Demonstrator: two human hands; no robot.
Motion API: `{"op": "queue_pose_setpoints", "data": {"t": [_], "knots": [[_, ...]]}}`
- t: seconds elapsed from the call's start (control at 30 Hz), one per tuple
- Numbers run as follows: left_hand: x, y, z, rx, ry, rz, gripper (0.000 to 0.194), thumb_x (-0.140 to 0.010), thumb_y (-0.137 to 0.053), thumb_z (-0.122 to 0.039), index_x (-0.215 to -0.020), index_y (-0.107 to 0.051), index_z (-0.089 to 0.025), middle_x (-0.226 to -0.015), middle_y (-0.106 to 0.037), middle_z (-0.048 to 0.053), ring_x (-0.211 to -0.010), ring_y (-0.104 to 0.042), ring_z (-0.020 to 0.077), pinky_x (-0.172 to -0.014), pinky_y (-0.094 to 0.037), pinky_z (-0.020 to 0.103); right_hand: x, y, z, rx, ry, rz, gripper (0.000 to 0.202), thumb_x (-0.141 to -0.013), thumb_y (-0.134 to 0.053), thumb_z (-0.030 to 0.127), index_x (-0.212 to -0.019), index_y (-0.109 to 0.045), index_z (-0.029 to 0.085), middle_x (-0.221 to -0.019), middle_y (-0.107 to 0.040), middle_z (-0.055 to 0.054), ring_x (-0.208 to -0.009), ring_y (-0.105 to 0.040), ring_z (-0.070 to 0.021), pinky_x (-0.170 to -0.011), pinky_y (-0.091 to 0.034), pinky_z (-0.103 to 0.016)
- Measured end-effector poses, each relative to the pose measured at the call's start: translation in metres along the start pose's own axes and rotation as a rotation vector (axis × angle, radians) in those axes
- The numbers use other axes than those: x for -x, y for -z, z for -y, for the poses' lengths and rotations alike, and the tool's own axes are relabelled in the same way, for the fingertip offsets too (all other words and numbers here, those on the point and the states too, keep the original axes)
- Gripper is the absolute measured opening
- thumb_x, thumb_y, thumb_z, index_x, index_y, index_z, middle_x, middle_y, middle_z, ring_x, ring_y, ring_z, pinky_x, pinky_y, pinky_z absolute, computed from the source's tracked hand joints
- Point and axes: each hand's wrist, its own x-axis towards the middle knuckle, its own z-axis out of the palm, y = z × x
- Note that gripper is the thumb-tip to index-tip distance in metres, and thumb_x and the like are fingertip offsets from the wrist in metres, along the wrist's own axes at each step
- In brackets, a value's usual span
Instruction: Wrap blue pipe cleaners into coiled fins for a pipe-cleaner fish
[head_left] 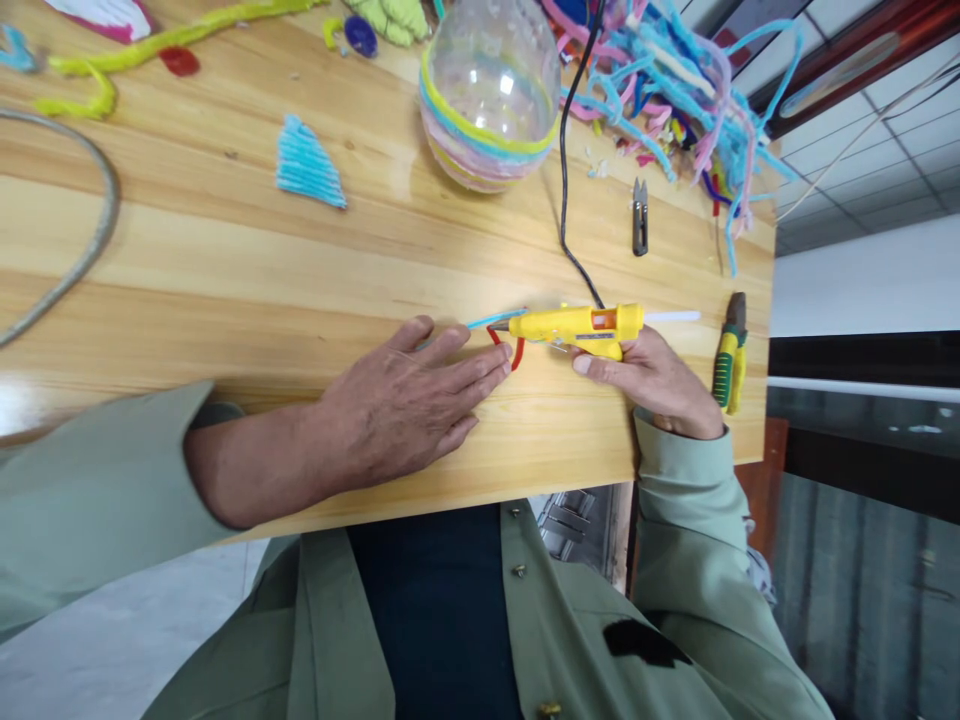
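Note:
My right hand (660, 375) grips a yellow hot glue gun (574, 324) by its handle, with a white glue stick (673, 316) jutting from the back. The gun's nozzle points left, close to a bent red pipe cleaner (519, 353) on the table. My left hand (420, 395) lies flat, palm down, fingers stretched out, with its fingertips at the red piece. A thin light-blue strip (496, 318) lies beyond those fingers, partly hidden by the hand and the nozzle. Whether the nozzle touches either piece I cannot tell.
Black cord (564, 180) runs away from the gun past a clear striped globe (491, 100). Snips (640, 218) and pliers (729, 355) lie to the right. Pipe cleaners (675, 80) heap at the back right. A blue ribbed piece (307, 163) and grey cable (105, 210) lie left.

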Motion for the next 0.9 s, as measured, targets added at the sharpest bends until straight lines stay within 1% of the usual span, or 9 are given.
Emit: {"op": "queue_pose_setpoints", "data": {"t": [0.07,0.2,0.37,0.47,0.67,0.8,0.9], "knots": [[0.0,0.0001,-0.0001,-0.003,-0.003,0.009,0.054,-0.12,-0.045,-0.035,-0.167,-0.06,-0.014,-0.171,-0.064,0.004,-0.135,-0.058,0.0328,-0.107,-0.043,0.051,-0.0001,0.0004,-0.0009,0.014,-0.001,-0.002,0.04,-0.096,-0.085,0.062,-0.114,-0.091,0.027,-0.114,-0.089,-0.003,-0.105,-0.079,-0.0258,-0.102,-0.064,-0.039],[0.0005,-0.0004,-0.0002,-0.007,0.001,0.014,0.054,-0.12,-0.044,-0.035,-0.168,-0.059,-0.014,-0.172,-0.064,0.004,-0.137,-0.057,0.0333,-0.108,-0.044,0.052,0.0002,0.0004,-0.0004,0.015,-0.007,-0.001,0.043,-0.095,-0.085,0.063,-0.116,-0.091,0.026,-0.116,-0.089,-0.004,-0.11,-0.079,-0.028,-0.107,-0.064,-0.042],[-0.0002,0.0015,-0.0005,0.008,0.006,0.059,0.054,-0.12,-0.046,-0.035,-0.169,-0.058,-0.019,-0.174,-0.061,0.005,-0.139,-0.058,0.033,-0.11,-0.043,0.051,0.0007,-0.0002,0.0003,0.007,0.0,0.001,0.04,-0.096,-0.086,0.061,-0.117,-0.091,0.027,-0.117,-0.089,-0.003,-0.108,-0.079,-0.0259,-0.104,-0.064,-0.04],[-0.0009,0.0026,-0.0003,0.011,0.004,0.075,0.054,-0.119,-0.046,-0.034,-0.17,-0.057,-0.018,-0.174,-0.061,0.005,-0.14,-0.058,0.0331,-0.11,-0.042,0.051,0.0008,-0.0006,0.0001,0.011,-0.009,-0.001,0.04,-0.095,-0.088,0.06,-0.118,-0.091,0.027,-0.117,-0.089,-0.003,-0.107,-0.078,-0.0258,-0.104,-0.064,-0.04],[0.0001,0.0005,-0.0003,-0.021,-0.006,0.004,0.054,-0.12,-0.043,-0.034,-0.167,-0.059,-0.014,-0.172,-0.064,0.002,-0.136,-0.057,0.0327,-0.109,-0.042,0.051,0.0005,-0.0013,0.0007,0.003,-0.011,-0.007,0.043,-0.096,-0.085,0.063,-0.118,-0.09,0.027,-0.116,-0.088,-0.004,-0.109,-0.079,-0.0266,-0.105,-0.064,-0.041],[0.0002,0.0007,-0.0007,-0.002,-0.001,0.006,0.053,-0.12,-0.046,-0.034,-0.166,-0.06,-0.014,-0.17,-0.065,0.004,-0.136,-0.058,0.0333,-0.108,-0.042,0.051,0.0008,-0.0014,0.0021,-0.006,-0.038,-0.009,0.043,-0.095,-0.085,0.064,-0.116,-0.09,0.027,-0.116,-0.088,-0.004,-0.109,-0.079,-0.0276,-0.107,-0.065,-0.044],[-0.0003,0.0013,-0.0006,0.023,0.0,0.008,0.052,-0.119,-0.049,-0.034,-0.166,-0.06,-0.014,-0.169,-0.066,0.006,-0.137,-0.059,0.0338,-0.108,-0.042,0.051,0.002,-0.0015,0.0027,-0.013,-0.054,-0.022,0.043,-0.092,-0.089,0.064,-0.113,-0.09,0.026,-0.115,-0.088,-0.005,-0.114,-0.079,-0.0296,-0.112,-0.063,-0.047]]}}
